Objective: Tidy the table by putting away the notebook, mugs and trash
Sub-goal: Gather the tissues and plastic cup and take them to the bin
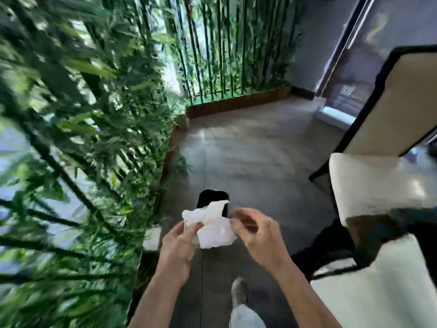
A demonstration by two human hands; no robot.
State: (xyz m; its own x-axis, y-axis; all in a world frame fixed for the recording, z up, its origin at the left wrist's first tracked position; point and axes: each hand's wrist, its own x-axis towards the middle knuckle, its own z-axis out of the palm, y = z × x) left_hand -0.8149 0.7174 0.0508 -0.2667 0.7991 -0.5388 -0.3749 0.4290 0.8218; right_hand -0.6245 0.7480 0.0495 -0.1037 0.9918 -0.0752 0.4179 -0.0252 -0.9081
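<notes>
A crumpled wad of white tissue trash (212, 229) is held in front of me, above the floor. My left hand (177, 245) grips its left side with thumb and fingers closed on it. My right hand (257, 230) is at its right edge, fingers curled and blurred, touching or just off the paper. Directly behind the tissue stands a small black bin (211, 197) on the grey floor, its dark opening partly hidden by the paper. The notebook and mugs are out of view.
Bamboo plants in a brown-edged planter (236, 104) fill the left and back. A cream chair (378, 185) with a black frame stands at the right, and a pale table corner (390, 292) at the lower right. My shoe (239, 292) is on the grey tiled floor.
</notes>
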